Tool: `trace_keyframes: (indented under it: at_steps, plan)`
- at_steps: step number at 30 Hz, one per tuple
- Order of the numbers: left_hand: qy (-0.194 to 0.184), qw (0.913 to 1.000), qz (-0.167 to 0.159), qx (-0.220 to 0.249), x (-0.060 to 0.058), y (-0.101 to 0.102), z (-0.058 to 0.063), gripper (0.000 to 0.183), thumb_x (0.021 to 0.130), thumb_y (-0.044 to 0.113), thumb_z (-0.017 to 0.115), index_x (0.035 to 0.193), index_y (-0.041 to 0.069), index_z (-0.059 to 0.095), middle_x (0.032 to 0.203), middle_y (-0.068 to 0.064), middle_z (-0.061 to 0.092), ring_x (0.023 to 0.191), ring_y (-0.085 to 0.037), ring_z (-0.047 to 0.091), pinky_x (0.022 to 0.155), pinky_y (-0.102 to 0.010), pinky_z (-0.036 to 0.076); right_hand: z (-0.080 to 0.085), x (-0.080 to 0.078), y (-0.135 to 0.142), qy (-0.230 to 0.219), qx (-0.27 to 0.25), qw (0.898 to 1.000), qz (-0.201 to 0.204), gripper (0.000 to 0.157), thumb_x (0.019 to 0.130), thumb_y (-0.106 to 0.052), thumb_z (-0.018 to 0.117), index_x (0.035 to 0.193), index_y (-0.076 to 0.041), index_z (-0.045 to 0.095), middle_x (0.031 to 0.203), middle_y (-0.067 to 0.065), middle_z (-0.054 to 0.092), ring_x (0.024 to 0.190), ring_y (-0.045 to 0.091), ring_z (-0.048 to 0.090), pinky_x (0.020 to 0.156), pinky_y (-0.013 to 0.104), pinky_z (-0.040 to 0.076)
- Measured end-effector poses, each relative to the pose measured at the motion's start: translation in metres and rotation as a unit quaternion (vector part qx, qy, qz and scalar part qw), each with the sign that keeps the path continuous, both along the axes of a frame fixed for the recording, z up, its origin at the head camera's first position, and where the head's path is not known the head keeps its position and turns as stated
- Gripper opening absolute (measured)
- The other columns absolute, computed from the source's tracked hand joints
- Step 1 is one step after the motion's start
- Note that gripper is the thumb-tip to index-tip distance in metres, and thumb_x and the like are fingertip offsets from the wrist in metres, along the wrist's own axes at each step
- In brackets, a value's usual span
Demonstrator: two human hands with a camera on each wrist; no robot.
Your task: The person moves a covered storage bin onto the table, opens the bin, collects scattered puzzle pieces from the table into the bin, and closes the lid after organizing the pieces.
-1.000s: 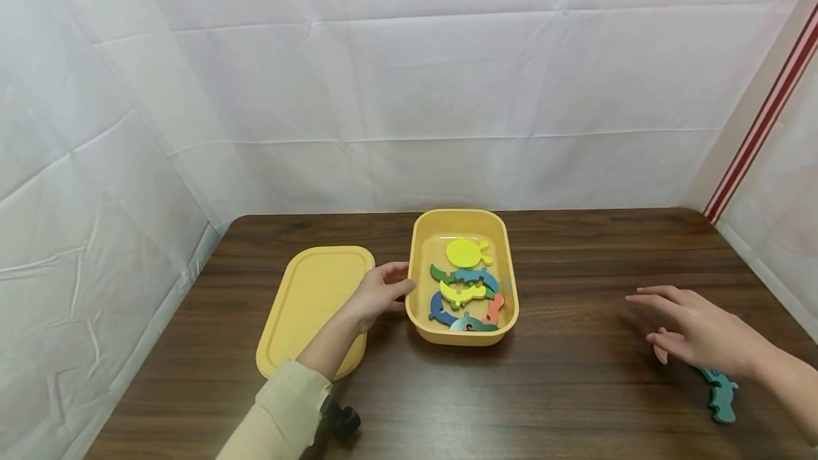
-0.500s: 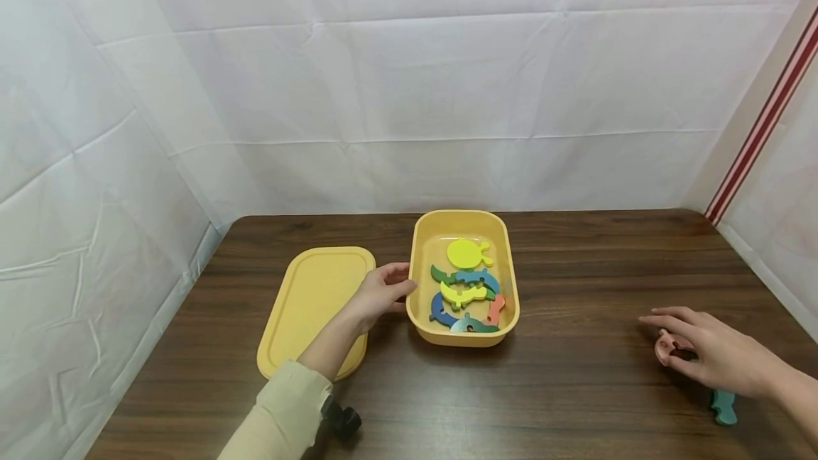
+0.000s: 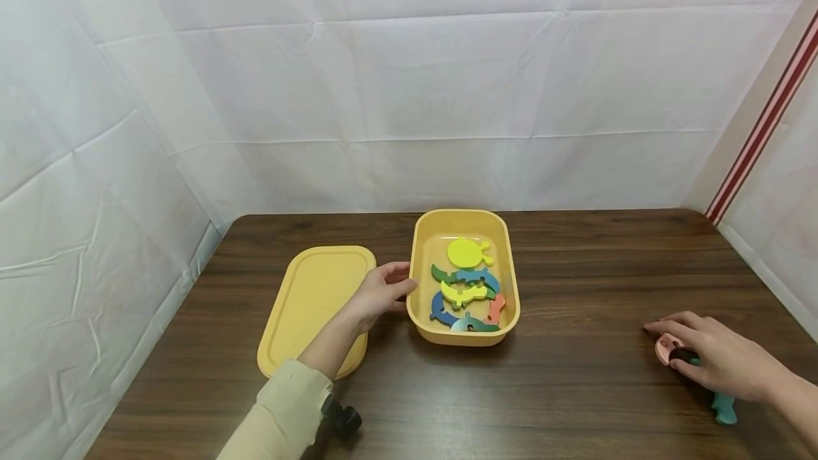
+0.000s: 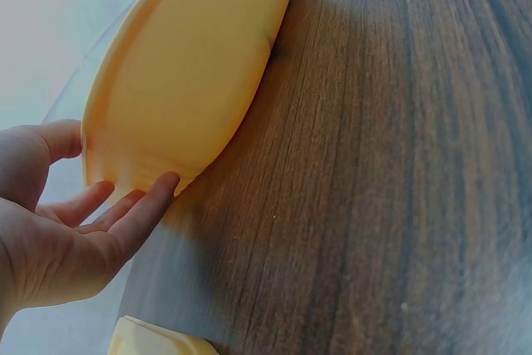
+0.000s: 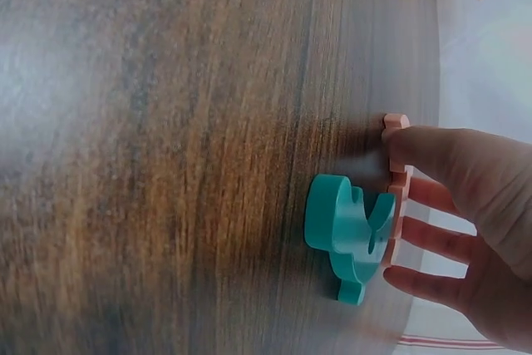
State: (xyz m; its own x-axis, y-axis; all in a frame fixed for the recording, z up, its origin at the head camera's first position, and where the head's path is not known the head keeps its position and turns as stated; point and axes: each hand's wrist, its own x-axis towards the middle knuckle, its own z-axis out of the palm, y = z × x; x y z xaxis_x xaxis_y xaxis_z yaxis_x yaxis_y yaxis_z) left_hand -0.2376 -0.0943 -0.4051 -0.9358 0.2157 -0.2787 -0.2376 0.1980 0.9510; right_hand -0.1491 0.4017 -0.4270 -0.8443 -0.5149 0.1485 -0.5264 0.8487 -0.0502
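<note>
My left hand [image 3: 377, 294] holds the left side of a yellow plastic box [image 3: 461, 338], thumb at the rim and fingertips against the outer wall [image 4: 183, 64]. Inside the box lie several flat animal-shaped pieces, among them a lime-yellow turtle [image 3: 466, 253], a yellow piece [image 3: 461, 294] and a coral one [image 3: 495, 308]. At the far right, my right hand [image 3: 722, 353] grips a pink wooden animal-shaped piece [image 5: 399, 168] between thumb and fingers, low over the table. Right beside it is a teal animal-shaped piece [image 5: 332, 214], partly covered by the hand in the head view.
A yellow lid [image 3: 313, 297] lies flat left of the box, partly under my left forearm. The dark wooden table [image 3: 575, 389] has a white sheet wall [image 3: 409, 84] behind it and more sheeting on both sides. A black device [image 3: 341, 419] is on my left wrist.
My right hand has come down and slightly toward me, closing its thumb and fingers on the pink piece and covering more of the teal one. The left hand and box stay put.
</note>
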Motion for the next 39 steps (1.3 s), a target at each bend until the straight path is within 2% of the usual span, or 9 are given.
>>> trace_keyframes:
  at_steps: [6, 8, 13, 18, 30, 32, 35, 37, 39]
  plan:
    - [-0.005, 0.9999, -0.013, -0.002, 0.012, 0.002, 0.022, 0.048, 0.091, 0.01, 0.055, 0.135, -0.001, 0.04, 0.13, -0.021, 0.048, 0.112, -0.034, 0.054, 0.082, -0.039, 0.054, -0.003, -0.004, 0.0, 0.04, 0.003, 0.999, 0.013, 0.051, 0.06, -0.016, 0.083, 0.108, -0.016, 0.065, 0.096, -0.002, 0.058, 0.082, 0.022, 0.059, 0.064, 0.039, 0.051]
    - [-0.009, 0.9998, -0.015, -0.004, 0.014, 0.002, 0.026, 0.048, 0.091, 0.01, 0.054, 0.136, -0.001, 0.039, 0.13, -0.022, 0.048, 0.114, -0.035, 0.053, 0.083, -0.039, 0.053, -0.005, -0.005, 0.0, 0.058, -0.002, 0.998, 0.022, 0.049, 0.059, -0.015, 0.083, 0.104, -0.017, 0.065, 0.094, -0.004, 0.057, 0.079, 0.018, 0.059, 0.063, 0.035, 0.051]
    - [-0.007, 0.9999, -0.015, 0.001, 0.006, 0.001, 0.014, 0.048, 0.091, 0.011, 0.055, 0.135, 0.0, 0.04, 0.129, -0.021, 0.048, 0.113, -0.035, 0.053, 0.082, -0.039, 0.054, -0.009, -0.009, 0.001, 0.082, -0.015, 0.996, 0.039, 0.045, 0.057, -0.009, 0.083, 0.097, -0.02, 0.065, 0.086, -0.009, 0.054, 0.069, 0.005, 0.054, 0.055, 0.023, 0.047]
    - [0.0, 0.9999, -0.01, 0.003, 0.0, -0.001, 0.002, 0.047, 0.09, 0.012, 0.057, 0.134, 0.002, 0.043, 0.127, -0.018, 0.051, 0.109, -0.031, 0.056, 0.079, -0.038, 0.055, -0.01, -0.012, 0.001, 0.078, -0.023, 0.996, 0.047, 0.045, 0.057, -0.005, 0.083, 0.094, -0.021, 0.062, 0.081, -0.01, 0.05, 0.063, -0.003, 0.043, 0.048, 0.02, 0.039]
    - [0.0, 0.9999, -0.001, 0.012, -0.001, 0.0, -0.003, 0.046, 0.09, 0.011, 0.057, 0.133, 0.002, 0.044, 0.125, -0.017, 0.052, 0.106, -0.027, 0.058, 0.078, -0.037, 0.055, -0.012, -0.012, 0.002, 0.066, -0.021, 0.995, 0.068, 0.05, 0.057, 0.001, 0.082, 0.096, -0.02, 0.058, 0.075, -0.012, 0.038, 0.059, -0.006, 0.026, 0.048, 0.014, 0.027]
    - [0.001, 0.9999, -0.002, 0.011, -0.001, 0.0, -0.003, 0.046, 0.09, 0.011, 0.056, 0.133, 0.002, 0.044, 0.125, -0.017, 0.052, 0.105, -0.026, 0.058, 0.078, -0.037, 0.055, -0.012, -0.012, 0.002, 0.068, -0.023, 0.995, 0.076, 0.045, 0.062, -0.003, 0.081, 0.096, -0.02, 0.057, 0.075, -0.012, 0.037, 0.059, -0.006, 0.026, 0.048, 0.014, 0.026]
    - [0.003, 0.9999, -0.003, 0.009, -0.001, 0.0, -0.004, 0.046, 0.09, 0.012, 0.056, 0.133, 0.002, 0.044, 0.125, -0.017, 0.052, 0.105, -0.026, 0.058, 0.078, -0.037, 0.055, -0.013, -0.013, 0.003, 0.068, -0.026, 0.994, 0.082, 0.029, 0.075, -0.014, 0.076, 0.096, -0.019, 0.057, 0.074, -0.012, 0.036, 0.059, -0.006, 0.026, 0.048, 0.014, 0.026]
    - [0.003, 1.0, -0.002, 0.008, -0.001, 0.0, -0.003, 0.046, 0.09, 0.012, 0.056, 0.133, 0.002, 0.044, 0.125, -0.017, 0.052, 0.104, -0.026, 0.059, 0.078, -0.037, 0.055, -0.012, -0.013, 0.003, 0.065, -0.024, 0.994, 0.082, 0.027, 0.076, -0.015, 0.075, 0.095, -0.019, 0.056, 0.074, -0.012, 0.035, 0.058, -0.005, 0.026, 0.048, 0.014, 0.026]
    - [0.003, 1.0, -0.001, 0.008, -0.001, 0.0, -0.002, 0.046, 0.09, 0.012, 0.057, 0.133, 0.002, 0.044, 0.125, -0.017, 0.052, 0.104, -0.026, 0.059, 0.078, -0.037, 0.055, -0.012, -0.013, 0.003, 0.062, -0.019, 0.995, 0.075, 0.032, 0.073, -0.012, 0.077, 0.095, -0.018, 0.055, 0.074, -0.011, 0.036, 0.058, -0.005, 0.027, 0.047, 0.014, 0.026]
